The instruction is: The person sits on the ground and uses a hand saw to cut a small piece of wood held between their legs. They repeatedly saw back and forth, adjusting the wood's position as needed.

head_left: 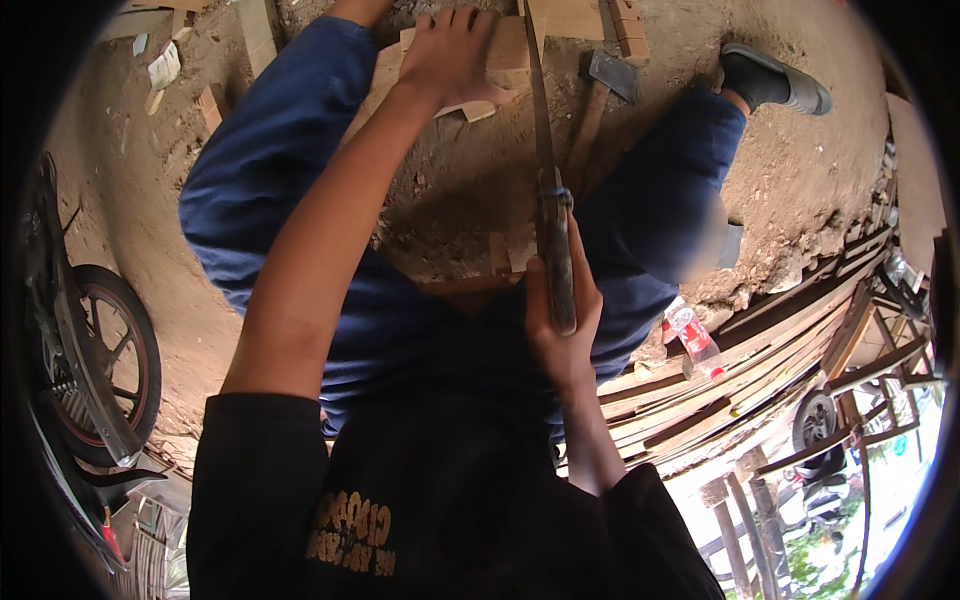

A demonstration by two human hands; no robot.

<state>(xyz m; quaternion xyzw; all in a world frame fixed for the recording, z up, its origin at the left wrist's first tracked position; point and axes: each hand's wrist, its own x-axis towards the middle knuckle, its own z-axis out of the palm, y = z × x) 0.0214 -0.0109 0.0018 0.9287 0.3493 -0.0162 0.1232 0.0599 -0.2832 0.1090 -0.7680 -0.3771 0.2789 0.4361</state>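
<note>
- One long-bladed hand tool (558, 262), probably a saw; dark handle toward the body, narrow blade pointing away, seen nearly edge-on. Teeth cannot be made out.
- One right hand (584, 298), fingers wrapped around the tool's handle, thumb on its left side.
- One left hand (455, 58), fingers spread and palm down on a wooden piece (510, 48), thumb stretched out to the right.
- Position of the wooden piece: low at the far side, between the person's legs, just left of the blade. Contact between blade and wood cannot be confirmed.
- Step in hand, as judged: cutting the wood, or lining the blade up for a cut. Next move calls for firm pressure from the left hand, its thumb clear of the blade, and a straight stroke from the right.
- One hammer or hatchet (613, 78), dark head, wooden handle, lying on the dirt floor (440, 215) right of the blade.
- Lettering, item one: gold print on the black shirt (430, 455), several lines, inverted and hard to read.
- Lettering, item two: pale script on the red label of a clear plastic bottle (697, 340), lying near stacked boards (740, 395).
</note>
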